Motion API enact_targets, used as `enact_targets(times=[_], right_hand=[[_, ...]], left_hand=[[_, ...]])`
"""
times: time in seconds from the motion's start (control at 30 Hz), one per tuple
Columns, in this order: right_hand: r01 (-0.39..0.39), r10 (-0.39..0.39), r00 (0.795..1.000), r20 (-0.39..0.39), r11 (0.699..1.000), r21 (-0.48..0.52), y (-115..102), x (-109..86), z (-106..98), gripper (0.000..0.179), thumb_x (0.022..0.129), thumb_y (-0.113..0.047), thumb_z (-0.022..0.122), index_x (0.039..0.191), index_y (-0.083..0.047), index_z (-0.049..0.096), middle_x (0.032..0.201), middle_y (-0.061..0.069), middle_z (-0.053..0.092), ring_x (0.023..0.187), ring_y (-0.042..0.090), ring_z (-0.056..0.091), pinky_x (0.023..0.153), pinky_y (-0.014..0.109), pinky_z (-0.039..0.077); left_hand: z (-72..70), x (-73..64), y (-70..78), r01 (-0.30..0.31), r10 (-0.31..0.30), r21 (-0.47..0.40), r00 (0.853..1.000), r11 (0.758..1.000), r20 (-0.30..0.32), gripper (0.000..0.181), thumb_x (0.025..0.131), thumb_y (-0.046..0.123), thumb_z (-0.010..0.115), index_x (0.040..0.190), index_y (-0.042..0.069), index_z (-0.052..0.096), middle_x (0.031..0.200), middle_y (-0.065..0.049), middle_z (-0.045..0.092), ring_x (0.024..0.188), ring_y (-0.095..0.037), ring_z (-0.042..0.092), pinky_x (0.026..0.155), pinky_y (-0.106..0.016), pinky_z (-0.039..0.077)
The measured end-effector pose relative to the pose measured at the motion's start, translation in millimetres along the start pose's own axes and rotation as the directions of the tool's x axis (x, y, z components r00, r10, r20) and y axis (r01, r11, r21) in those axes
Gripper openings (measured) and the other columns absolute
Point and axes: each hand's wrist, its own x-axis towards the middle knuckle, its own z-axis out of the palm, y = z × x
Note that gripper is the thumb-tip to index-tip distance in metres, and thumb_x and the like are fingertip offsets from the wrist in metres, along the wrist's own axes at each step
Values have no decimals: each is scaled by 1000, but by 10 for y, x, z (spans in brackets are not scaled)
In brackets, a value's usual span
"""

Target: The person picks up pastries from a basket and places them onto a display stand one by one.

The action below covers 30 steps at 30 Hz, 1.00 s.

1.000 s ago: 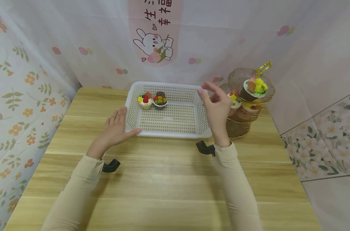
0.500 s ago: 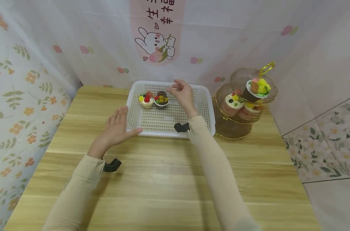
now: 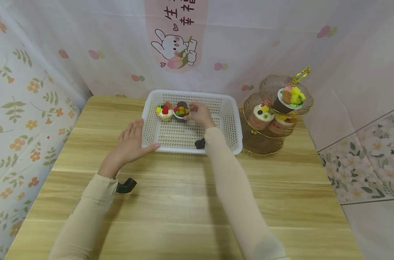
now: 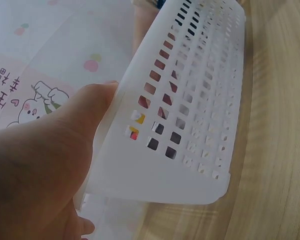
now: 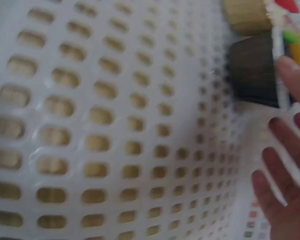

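Two toy cupcakes stand side by side at the left inside a white plastic basket (image 3: 184, 151). One (image 3: 165, 112) has white cream, a strawberry and a pale cup; the other (image 3: 180, 115) has a dark cup with mixed fruit on top. My right hand (image 3: 201, 115) reaches into the basket beside the dark cupcake. In the right wrist view its thumb (image 5: 292, 75) is at the cup's rim and the fingers are spread apart. My left hand (image 3: 128, 144) rests at the basket's left front corner, fingers extended along the outside, thumb (image 4: 97, 97) over the rim.
To the right of the basket stands a tiered stand (image 3: 263, 148) with gold edges. A dark-cupped fruit cupcake (image 3: 291, 99) is on its top tier; two pink-cupped ones (image 3: 261, 117) sit on the tier below. A curtain (image 3: 112, 32) hangs behind the wooden table (image 3: 184, 209).
My right hand has moved left from the basket's right rim, then lowered beside the dark cupcake. The left hand stays at the basket's corner.
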Motion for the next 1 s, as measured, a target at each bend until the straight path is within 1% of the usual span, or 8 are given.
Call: enact_targets(times=[0.17,0.3,0.4,0.53,0.77,0.87,1.0], right_hand=[[-21,21,1000,10,1000,14,32,23,42,70,81,-21,83,143,-15,52,140,9,60,133,27,53,107,43,48],[-12,12,1000,18,1000,19,51,62,57,70,80,-22,84,142,-14,54,144,9,57,138,29,49,113,44,42],[-3,2,1000,20,1000,9,71,97,66,68,79,-22,84,141,-13,56,145,10,56,139,29,48,114,44,41],[9,-9,1000,5,1000,-1,86,108,73,65,78,-22,85,138,-13,59,143,9,58,136,29,52,113,44,42],[38,-39,999,-35,999,-27,99,93,68,62,78,-25,85,134,-11,62,138,8,62,127,26,58,109,41,46],[48,-50,997,-50,998,-33,93,97,64,61,77,-25,86,132,-11,63,136,7,64,125,25,59,108,40,47],[43,-44,997,-61,999,-19,66,83,52,60,77,-26,86,131,-12,64,135,6,65,125,24,59,108,40,47]], left_hand=[[3,4,-12,2,-2,2,1000,1000,2,117,88,71,53,158,6,-14,166,-23,-8,153,-47,-10,116,-73,-1],[9,6,-16,8,-8,4,1000,1000,3,117,87,73,53,158,7,-14,166,-23,-8,153,-47,-9,116,-73,0],[16,11,-20,8,-8,4,1000,1000,-2,117,87,73,52,158,7,-13,166,-23,-8,153,-48,-7,116,-73,0],[18,14,-25,10,-10,5,1000,1000,-1,117,87,73,52,158,8,-14,166,-22,-10,153,-47,-8,116,-73,0],[17,13,-21,9,-9,8,1000,1000,-6,117,87,73,52,158,8,-13,166,-23,-7,153,-47,-7,116,-73,0],[14,16,-19,8,-8,4,1000,1000,-5,117,87,73,52,158,8,-13,166,-23,-8,153,-47,-9,116,-73,0],[7,20,-18,8,-8,7,1000,1000,0,117,87,74,52,158,7,-13,166,-22,-9,153,-46,-10,116,-73,0]])
